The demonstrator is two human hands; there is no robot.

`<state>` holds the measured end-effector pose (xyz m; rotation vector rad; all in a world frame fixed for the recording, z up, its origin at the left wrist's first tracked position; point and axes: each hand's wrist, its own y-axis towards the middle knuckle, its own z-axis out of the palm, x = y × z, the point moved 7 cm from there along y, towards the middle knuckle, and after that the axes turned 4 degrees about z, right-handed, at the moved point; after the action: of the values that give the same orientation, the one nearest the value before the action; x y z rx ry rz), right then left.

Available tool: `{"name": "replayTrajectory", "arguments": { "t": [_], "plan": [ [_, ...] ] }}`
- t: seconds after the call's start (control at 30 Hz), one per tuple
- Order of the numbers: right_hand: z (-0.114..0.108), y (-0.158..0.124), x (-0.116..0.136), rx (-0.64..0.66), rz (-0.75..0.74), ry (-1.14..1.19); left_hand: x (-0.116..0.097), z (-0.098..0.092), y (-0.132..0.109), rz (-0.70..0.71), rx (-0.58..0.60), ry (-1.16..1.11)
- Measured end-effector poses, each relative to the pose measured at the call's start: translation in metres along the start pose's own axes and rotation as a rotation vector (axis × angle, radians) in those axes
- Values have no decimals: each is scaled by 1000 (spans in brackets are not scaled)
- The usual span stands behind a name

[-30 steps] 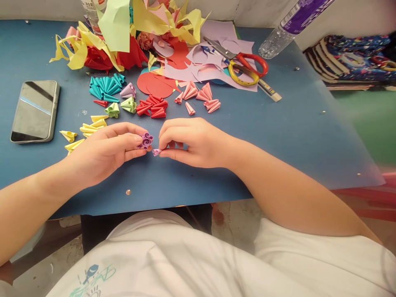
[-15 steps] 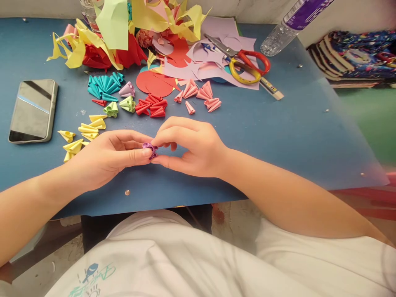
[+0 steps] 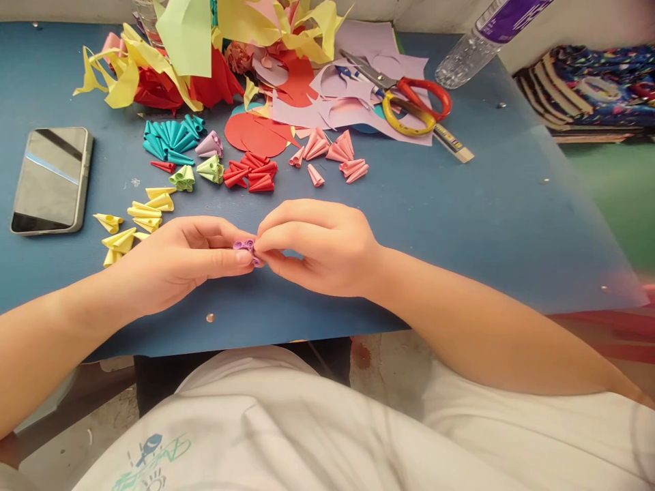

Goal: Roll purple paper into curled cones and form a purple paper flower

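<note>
Between my two hands is a small cluster of purple paper cones, their rolled open ends showing. My left hand pinches the cluster between thumb and fingers. From the other side, the thumb and fingertips of my right hand are closed on its right edge; the fingers hide part of it. Yellow paper cones lie beside and behind my left hand. Beyond both hands are red paper cones, green paper cones, pink paper cones and teal paper cones.
A phone lies at the left of the blue table. Paper scraps are heaped at the back. Scissors and a box cutter rest on lilac paper, near a plastic bottle. Books sit at the right.
The fingertips of my right hand have drawn together at the purple cluster's right edge, and the cluster has turned slightly. My left hand keeps its hold.
</note>
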<state>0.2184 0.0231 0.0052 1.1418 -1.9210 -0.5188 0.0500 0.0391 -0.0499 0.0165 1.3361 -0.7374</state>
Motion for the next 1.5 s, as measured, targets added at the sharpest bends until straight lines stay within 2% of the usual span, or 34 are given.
{"name": "replayTrajectory", "arguments": {
  "t": [0.27,0.43,0.53,0.67,0.8,0.97,1.13,1.27,1.5],
  "plan": [
    [8,-4,2,-125,65,-7,4,5,-1,1,22,-44],
    [10,-2,-1,-31,83,72,4,6,1,-6,56,-79],
    [7,-2,0,-16,72,55,0,9,-1,0,64,-52],
    [11,-3,3,29,45,17,-6,8,-1,40,-6,98],
    [17,-5,-1,73,83,-28,-8,6,0,63,-50,223],
    [18,-5,-3,86,99,-66,-8,2,-1,23,-110,210],
    [17,-4,-4,118,88,-96,-6,0,1,-1,-87,91],
    [14,-4,-7,94,90,-9,-2,0,3,-32,-44,14],
    [12,-3,-11,64,97,118,-2,4,-1,-30,-32,84]
  ]
}}
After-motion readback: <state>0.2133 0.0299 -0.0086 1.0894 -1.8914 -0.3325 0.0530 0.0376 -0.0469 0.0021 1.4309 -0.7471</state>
